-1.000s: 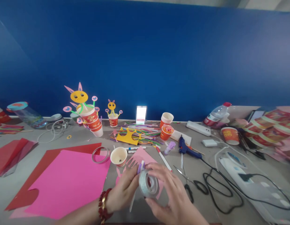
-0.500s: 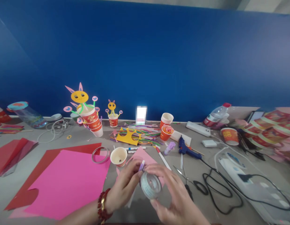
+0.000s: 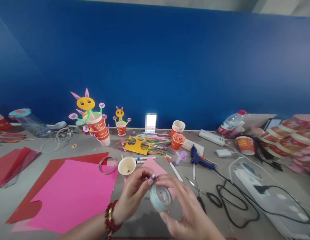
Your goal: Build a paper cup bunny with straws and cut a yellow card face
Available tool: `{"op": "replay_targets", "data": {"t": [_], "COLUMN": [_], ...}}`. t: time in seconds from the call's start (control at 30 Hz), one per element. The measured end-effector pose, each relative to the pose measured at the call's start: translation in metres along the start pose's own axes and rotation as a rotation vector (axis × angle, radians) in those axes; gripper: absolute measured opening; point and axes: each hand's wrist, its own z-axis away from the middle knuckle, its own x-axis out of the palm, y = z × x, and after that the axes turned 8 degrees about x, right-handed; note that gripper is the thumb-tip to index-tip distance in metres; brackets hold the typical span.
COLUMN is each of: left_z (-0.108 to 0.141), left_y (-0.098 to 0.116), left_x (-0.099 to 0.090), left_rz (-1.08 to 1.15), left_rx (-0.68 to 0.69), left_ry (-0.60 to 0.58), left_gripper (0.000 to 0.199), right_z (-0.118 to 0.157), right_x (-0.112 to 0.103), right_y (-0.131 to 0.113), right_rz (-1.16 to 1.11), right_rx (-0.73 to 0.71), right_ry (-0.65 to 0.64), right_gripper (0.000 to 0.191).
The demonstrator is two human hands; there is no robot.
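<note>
Near the bottom centre, my left hand (image 3: 134, 191) pinches a small purple and white piece (image 3: 152, 176) between thumb and fingertips. My right hand (image 3: 183, 203) grips a roll of clear tape (image 3: 160, 197), its thumb below and its fingers above. The fingertips of both hands nearly meet at the top of the roll. Beyond my left hand stands an open paper cup (image 3: 127, 166). A light pink sheet (image 3: 152, 165) lies partly hidden behind the hands.
Bright pink paper (image 3: 77, 196) lies at left with an empty tape ring (image 3: 107, 165). To the right are scissors (image 3: 193, 184), a blue glue gun (image 3: 201, 160), black cable and a power strip (image 3: 267, 203). Cup figures (image 3: 94, 126) and a yellow cut-out sheet (image 3: 137, 146) stand or lie further back.
The purple and white piece in my left hand has tipped lower, and my left fingers have shifted slightly. The tape roll in my right hand has barely moved.
</note>
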Motion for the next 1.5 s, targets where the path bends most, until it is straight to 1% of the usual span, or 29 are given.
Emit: {"op": "replay_targets", "data": {"t": [0.17, 0.27, 0.43, 0.57, 0.63, 0.77, 0.87, 1.03, 1.17, 1.23, 1.37, 1.5], "left_z": [0.002, 0.004, 0.003, 0.002, 0.003, 0.002, -0.001, -0.003, -0.003, -0.003, -0.003, -0.002], "left_y": [-0.002, -0.001, 0.002, 0.003, 0.002, -0.001, -0.002, -0.002, -0.005, -0.004, 0.000, 0.001], "left_x": [0.003, 0.005, 0.008, 0.010, 0.009, 0.005, 0.003, 0.002, 0.002, 0.002, 0.002, 0.000], "left_rz": [-0.092, -0.119, -0.080, 0.033, 0.129, 0.344, 0.427, 0.442, 0.406, 0.419, 0.486, 0.482], "left_rx": [0.046, 0.062, -0.014, -0.072, -0.124, -0.268, -0.321, -0.257, -0.234, -0.259, -0.360, -0.447], "left_ry": [0.060, 0.119, 0.197, 0.230, 0.226, 0.174, 0.122, 0.062, 0.052, 0.081, 0.157, 0.123], "left_gripper": [0.015, 0.018, 0.025, 0.028, 0.028, 0.024, 0.026, 0.022, 0.019, 0.020, 0.022, 0.021], "right_z": [0.001, 0.001, -0.002, -0.008, -0.009, -0.009, -0.008, -0.006, -0.004, -0.004, -0.006, -0.005], "right_x": [0.002, 0.004, 0.003, 0.000, -0.002, -0.003, -0.004, -0.004, -0.003, -0.003, -0.002, 0.002], "right_y": [0.000, -0.001, -0.001, 0.001, 0.004, 0.011, 0.015, 0.019, 0.023, 0.024, 0.024, 0.027], "right_rz": [-0.020, -0.040, -0.068, -0.109, -0.154, -0.219, -0.238, -0.222, -0.226, -0.255, -0.350, -0.407], "right_rx": [0.022, 0.057, 0.063, 0.038, 0.031, 0.050, 0.076, 0.103, 0.105, 0.119, 0.126, 0.155], "right_ry": [0.002, -0.013, 0.012, 0.023, 0.026, 0.010, 0.002, -0.020, -0.029, -0.048, -0.084, -0.074], "right_gripper": [0.055, 0.057, 0.052, 0.048, 0.047, 0.041, 0.038, 0.040, 0.045, 0.045, 0.039, 0.039]}}
